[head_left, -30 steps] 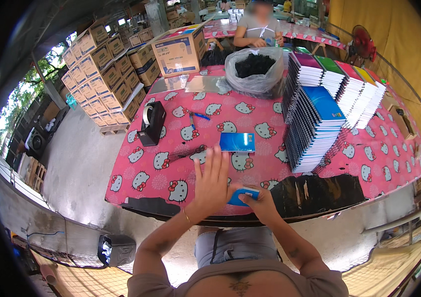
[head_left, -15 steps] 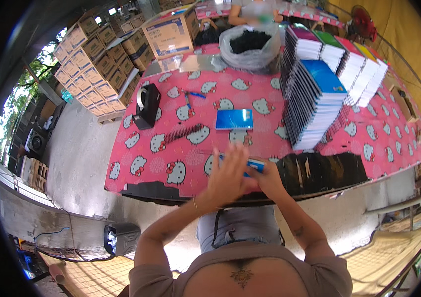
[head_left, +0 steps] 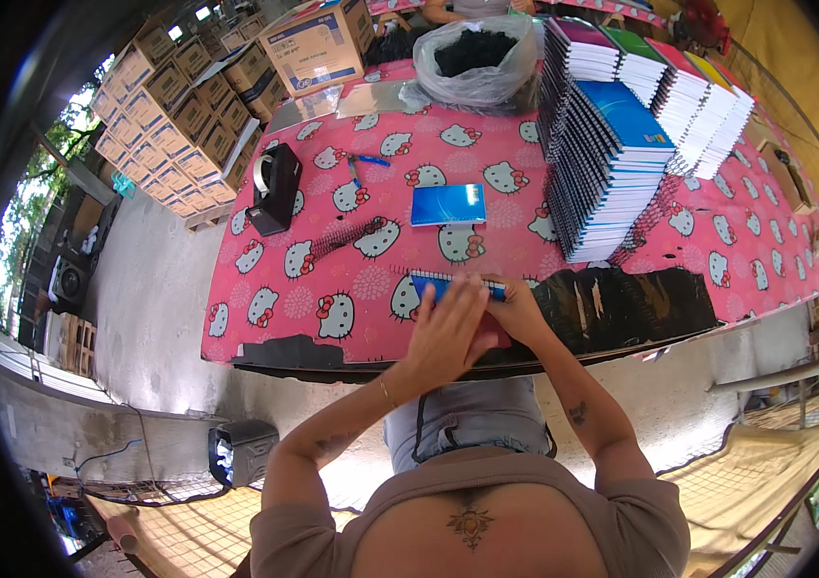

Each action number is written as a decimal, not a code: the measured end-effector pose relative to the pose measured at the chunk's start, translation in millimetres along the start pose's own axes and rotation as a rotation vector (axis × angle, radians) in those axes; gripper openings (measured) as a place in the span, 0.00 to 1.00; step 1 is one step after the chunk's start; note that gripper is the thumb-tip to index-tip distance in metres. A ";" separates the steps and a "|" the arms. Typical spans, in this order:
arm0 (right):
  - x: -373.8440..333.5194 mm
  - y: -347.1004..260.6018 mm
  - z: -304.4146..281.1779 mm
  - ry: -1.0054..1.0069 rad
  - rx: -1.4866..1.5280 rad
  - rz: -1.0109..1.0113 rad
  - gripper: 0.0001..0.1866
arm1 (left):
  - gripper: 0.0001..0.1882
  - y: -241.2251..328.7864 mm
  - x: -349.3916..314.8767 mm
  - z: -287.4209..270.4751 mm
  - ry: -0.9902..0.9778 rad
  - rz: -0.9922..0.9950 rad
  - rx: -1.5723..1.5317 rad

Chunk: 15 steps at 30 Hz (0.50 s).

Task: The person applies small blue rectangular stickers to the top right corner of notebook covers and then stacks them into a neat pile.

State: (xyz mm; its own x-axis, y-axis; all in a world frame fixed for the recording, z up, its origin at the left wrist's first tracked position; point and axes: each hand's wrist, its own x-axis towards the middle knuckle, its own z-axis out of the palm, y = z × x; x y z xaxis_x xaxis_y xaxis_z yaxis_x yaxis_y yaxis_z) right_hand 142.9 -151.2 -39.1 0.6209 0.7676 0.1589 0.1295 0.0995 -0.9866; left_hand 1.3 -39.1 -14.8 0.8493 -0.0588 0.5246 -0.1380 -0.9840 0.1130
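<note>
Left hand (head_left: 450,329) swung in over the blue notebook (head_left: 429,285) — palm down, fingers extended, unclenched; right hand (head_left: 519,310) grips its right end — both angled inward.

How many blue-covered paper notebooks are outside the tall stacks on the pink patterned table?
2: one nearer blue notebook under the left hand, its right end at the right hand; one flat blue notebook lying beyond them. Others may be hidden beneath.

A head-worn fisheye looks down — the table (head_left: 371,326) close below.
</note>
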 end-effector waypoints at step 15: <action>-2.6 -16.2 -6.7 -0.042 -0.306 -0.011 0.12 | 0.13 -28.7 55.1 -13.2 -0.033 -0.023 -0.189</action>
State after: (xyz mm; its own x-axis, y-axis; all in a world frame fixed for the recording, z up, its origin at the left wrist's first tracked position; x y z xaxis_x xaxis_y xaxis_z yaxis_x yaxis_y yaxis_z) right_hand 144.4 -159.1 -23.3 0.5862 0.7938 0.1617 0.3666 -0.0819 -0.9268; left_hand 45.3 -11.8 22.0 0.8691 -0.0453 0.4925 -0.2092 -0.9360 0.2830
